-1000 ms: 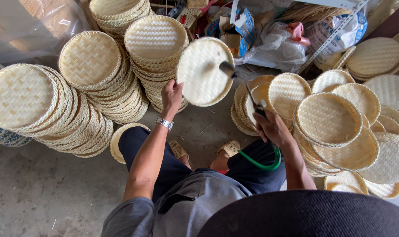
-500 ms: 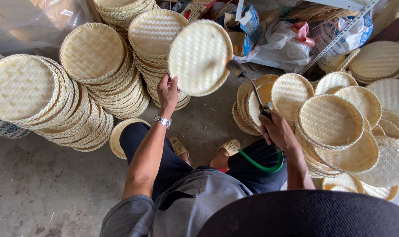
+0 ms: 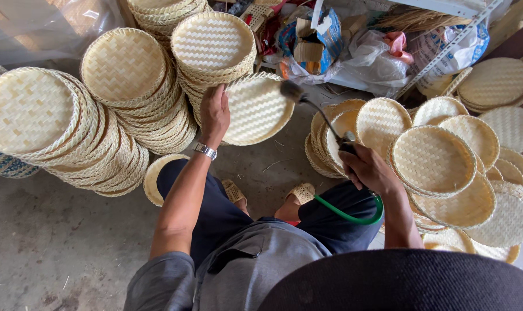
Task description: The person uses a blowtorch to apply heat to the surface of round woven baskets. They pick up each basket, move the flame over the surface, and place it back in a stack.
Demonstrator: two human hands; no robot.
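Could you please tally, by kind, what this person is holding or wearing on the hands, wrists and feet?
Woven tray, in the left hand: 1
Long-necked tool, in the right hand: 1
Green hose running from the tool: 1
Wristwatch: 1
Woven sandals: 2
Total: 6

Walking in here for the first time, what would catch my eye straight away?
Round woven bamboo trays everywhere: tall leaning stacks at the left and top, looser piles at the right. In the middle, the seated person's left hand holds one tray up on edge. The right hand points a dark nozzle tool, fed by a green hose, towards it.
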